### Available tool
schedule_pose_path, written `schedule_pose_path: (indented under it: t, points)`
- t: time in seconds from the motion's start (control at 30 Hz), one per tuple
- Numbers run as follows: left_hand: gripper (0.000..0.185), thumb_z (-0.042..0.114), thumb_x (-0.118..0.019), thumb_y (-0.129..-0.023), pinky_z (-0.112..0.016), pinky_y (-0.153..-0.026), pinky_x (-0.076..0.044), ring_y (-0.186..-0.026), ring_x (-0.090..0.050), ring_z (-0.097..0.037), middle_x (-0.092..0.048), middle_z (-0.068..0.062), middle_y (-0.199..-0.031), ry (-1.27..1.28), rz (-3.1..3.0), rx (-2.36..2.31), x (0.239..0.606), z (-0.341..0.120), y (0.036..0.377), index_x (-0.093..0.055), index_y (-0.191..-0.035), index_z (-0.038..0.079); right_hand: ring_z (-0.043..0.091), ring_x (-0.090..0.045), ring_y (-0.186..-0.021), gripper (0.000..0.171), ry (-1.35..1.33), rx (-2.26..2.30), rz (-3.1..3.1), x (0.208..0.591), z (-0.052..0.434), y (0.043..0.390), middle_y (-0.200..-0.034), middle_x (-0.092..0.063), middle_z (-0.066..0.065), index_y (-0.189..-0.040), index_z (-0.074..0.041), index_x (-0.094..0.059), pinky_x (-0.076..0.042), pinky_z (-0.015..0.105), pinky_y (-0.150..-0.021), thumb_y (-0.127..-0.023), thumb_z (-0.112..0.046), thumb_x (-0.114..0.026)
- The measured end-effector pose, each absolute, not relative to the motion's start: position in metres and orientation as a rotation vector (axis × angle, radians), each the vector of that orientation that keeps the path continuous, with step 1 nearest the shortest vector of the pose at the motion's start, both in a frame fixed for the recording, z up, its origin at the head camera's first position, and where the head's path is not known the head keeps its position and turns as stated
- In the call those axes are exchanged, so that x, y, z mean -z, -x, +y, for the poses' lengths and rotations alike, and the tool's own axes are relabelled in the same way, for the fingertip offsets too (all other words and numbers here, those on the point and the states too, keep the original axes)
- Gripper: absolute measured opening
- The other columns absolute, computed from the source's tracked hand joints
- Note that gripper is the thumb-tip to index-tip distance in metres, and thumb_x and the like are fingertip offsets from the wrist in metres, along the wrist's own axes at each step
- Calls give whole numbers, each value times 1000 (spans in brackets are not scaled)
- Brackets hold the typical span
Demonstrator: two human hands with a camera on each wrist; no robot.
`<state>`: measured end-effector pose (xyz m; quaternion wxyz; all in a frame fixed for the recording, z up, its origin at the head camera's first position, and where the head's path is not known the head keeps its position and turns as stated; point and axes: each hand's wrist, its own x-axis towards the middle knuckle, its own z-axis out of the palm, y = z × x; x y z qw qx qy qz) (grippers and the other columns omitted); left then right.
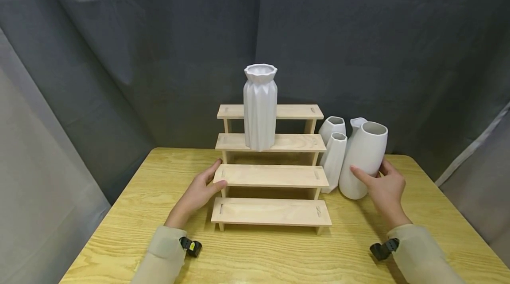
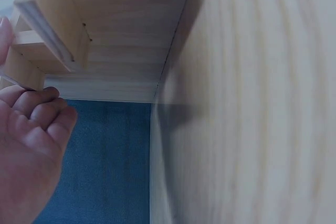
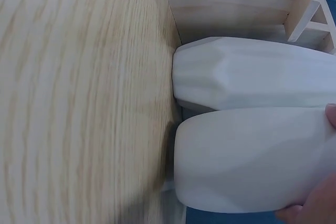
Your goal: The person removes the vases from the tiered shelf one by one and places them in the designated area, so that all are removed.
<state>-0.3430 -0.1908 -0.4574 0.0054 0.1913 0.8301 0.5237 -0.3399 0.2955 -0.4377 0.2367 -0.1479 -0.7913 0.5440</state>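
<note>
My left hand (image 1: 199, 192) grips the left end of a four-step wooden display stand (image 1: 271, 175), thumb on the second step from the front. In the left wrist view its curled fingers (image 2: 44, 109) lie against the stand's side edge. On the right, my right hand (image 1: 387, 190) holds a smooth, rounded white vase (image 1: 361, 160), thumb in front and fingers behind. The right wrist view has this vase (image 3: 247, 156) with its base close to the tabletop, beside a faceted white vase (image 3: 252, 72). A tall pleated white vase (image 1: 260, 111) stands upright on the stand.
Between the stand and the held vase are a slim faceted vase (image 1: 334, 160) and a wider-mouthed one (image 1: 329, 127). Another white vase's rim (image 1: 357, 122) shows behind the held one. Everything rests on a wooden table (image 1: 247, 257) before a dark grey curtain (image 1: 167, 53).
</note>
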Motion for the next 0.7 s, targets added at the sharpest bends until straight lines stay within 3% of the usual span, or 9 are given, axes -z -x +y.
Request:
schedule_pose_path:
  t: [0.7]
  points:
    - [79, 45, -61, -97, -45, -117, -21, -146, -19, -27, -17, 0, -162, -583, 2607, -1628, 457, -190, 342, -22, -159, 16, 28, -47, -130, 88, 405, -1516, -2173, 445, 299, 339, -145, -49, 12, -150, -13, -45, -39, 46, -107, -77, -38, -86]
